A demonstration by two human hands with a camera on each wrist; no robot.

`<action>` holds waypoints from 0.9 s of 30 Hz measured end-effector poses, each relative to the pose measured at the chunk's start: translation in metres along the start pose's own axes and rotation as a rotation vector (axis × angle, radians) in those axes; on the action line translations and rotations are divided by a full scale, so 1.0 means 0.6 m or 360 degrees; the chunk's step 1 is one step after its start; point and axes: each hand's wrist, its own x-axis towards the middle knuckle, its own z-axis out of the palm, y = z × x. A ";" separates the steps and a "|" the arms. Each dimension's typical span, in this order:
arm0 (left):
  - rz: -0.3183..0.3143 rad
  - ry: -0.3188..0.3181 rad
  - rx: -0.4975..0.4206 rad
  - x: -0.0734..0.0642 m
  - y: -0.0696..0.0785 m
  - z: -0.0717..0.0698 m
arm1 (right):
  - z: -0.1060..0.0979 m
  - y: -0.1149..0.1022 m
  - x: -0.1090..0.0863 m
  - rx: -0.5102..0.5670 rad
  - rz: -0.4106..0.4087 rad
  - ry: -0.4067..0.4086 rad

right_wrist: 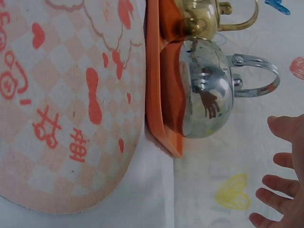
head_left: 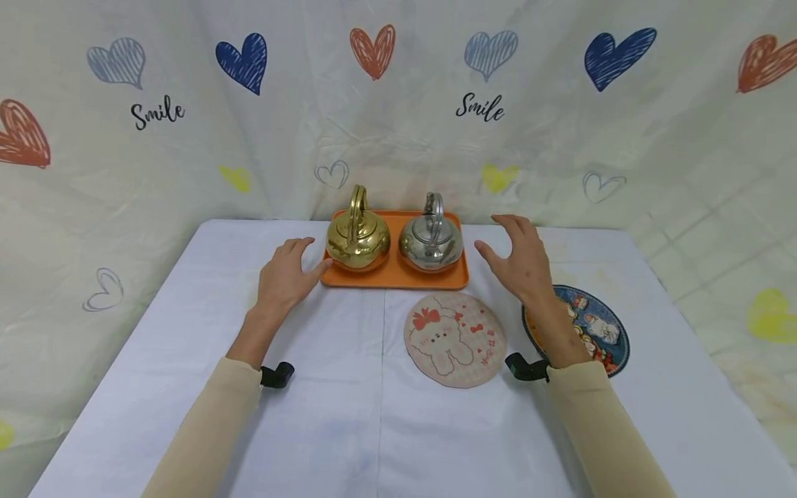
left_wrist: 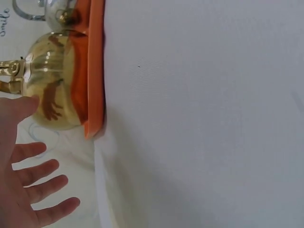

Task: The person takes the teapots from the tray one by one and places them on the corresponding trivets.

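An orange tray [head_left: 395, 279] lies at the back of the table with two kettles on it. The gold kettle [head_left: 358, 242] stands on its left half, the silver kettle [head_left: 431, 243] on its right, each with its handle upright. My left hand [head_left: 288, 273] is at the tray's left end with fingers spread, the thumb overlapping the tray corner near the gold kettle in the head view. To the right of the tray, my right hand [head_left: 519, 261] has its fingers apart and thumb toward the silver kettle. Both hands hold nothing.
A round pink mat [head_left: 456, 340] with a bunny drawing lies in front of the tray. Partly under my right forearm is a round blue patterned mat [head_left: 600, 328]. A white cloth [head_left: 330, 415] covers the table, and a heart-printed curtain [head_left: 411, 124] hangs behind.
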 end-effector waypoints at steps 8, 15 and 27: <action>-0.0064 -0.0063 -0.0171 -0.003 -0.004 0.010 | 0.000 -0.012 0.003 0.0204 0.0005 0.0012; -0.0103 -0.0138 -0.0204 0.002 -0.008 0.018 | 0.005 -0.020 0.006 0.0388 -0.0034 0.0037; -0.0100 -0.0204 -0.0288 0.001 -0.015 0.025 | 0.010 -0.030 0.007 0.0542 0.0029 -0.0015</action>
